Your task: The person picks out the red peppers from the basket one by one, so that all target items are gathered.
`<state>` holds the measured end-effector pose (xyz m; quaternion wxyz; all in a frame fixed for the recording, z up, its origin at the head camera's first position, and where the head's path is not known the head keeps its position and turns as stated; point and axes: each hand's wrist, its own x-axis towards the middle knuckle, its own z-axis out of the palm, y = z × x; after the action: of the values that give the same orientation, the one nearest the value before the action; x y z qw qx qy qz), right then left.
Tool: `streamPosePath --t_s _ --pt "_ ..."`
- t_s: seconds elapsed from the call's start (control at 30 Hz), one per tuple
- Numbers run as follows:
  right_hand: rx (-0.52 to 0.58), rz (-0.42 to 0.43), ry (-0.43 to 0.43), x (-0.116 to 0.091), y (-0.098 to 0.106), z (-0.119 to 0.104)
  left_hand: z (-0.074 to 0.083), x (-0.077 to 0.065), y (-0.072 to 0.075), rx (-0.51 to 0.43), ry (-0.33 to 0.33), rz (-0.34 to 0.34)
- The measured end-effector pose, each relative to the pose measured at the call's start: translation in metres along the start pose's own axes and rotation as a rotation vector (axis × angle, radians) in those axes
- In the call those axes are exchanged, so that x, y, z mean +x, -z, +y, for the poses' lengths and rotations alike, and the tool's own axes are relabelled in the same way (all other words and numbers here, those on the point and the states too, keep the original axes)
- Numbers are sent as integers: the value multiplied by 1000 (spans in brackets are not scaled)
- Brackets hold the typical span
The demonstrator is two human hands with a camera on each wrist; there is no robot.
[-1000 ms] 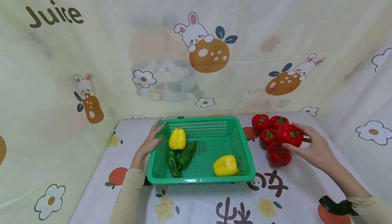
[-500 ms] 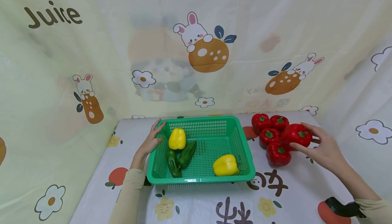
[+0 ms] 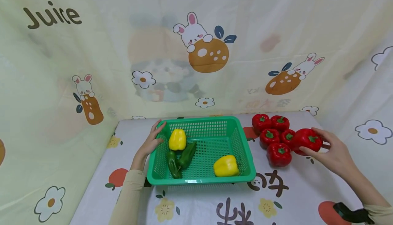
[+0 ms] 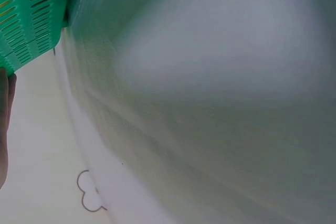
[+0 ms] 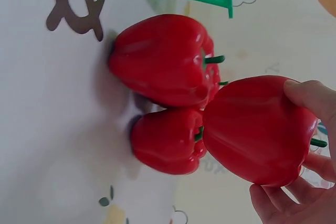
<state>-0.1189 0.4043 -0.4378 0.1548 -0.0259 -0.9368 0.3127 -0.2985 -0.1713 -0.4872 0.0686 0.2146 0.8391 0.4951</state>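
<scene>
In the head view, my right hand (image 3: 331, 153) holds a red bell pepper (image 3: 307, 140) by its stem end, thumb on the near side and fingers on the far side. The right wrist view shows this pepper (image 5: 257, 129) raised and tilted beside other red bell peppers (image 5: 157, 59). Several more red bell peppers (image 3: 278, 155) stand clustered just left of it. My left hand (image 3: 149, 143) rests at the left rim of a green plastic basket (image 3: 202, 181), fingers fairly straight. Only part of that hand (image 4: 4, 121) shows in the left wrist view.
Inside the basket are a yellow bell pepper (image 3: 177, 139) at the left, another yellow bell pepper (image 3: 226, 166) at the right, and green peppers (image 3: 187, 155). A printed cloth (image 3: 190, 204) covers the table, and printed curtains (image 3: 165, 47) enclose it behind and at both sides.
My right hand has carried the held red bell pepper to the right and slightly down. A red pepper that was hidden behind it now shows. The left hand and basket have stayed put.
</scene>
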Motion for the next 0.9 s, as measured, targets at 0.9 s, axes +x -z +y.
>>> streamPosePath --t_s 0.9 --pt "19 -85 -104 -17 -21 32 -2 -1 0 -4 -5 4"
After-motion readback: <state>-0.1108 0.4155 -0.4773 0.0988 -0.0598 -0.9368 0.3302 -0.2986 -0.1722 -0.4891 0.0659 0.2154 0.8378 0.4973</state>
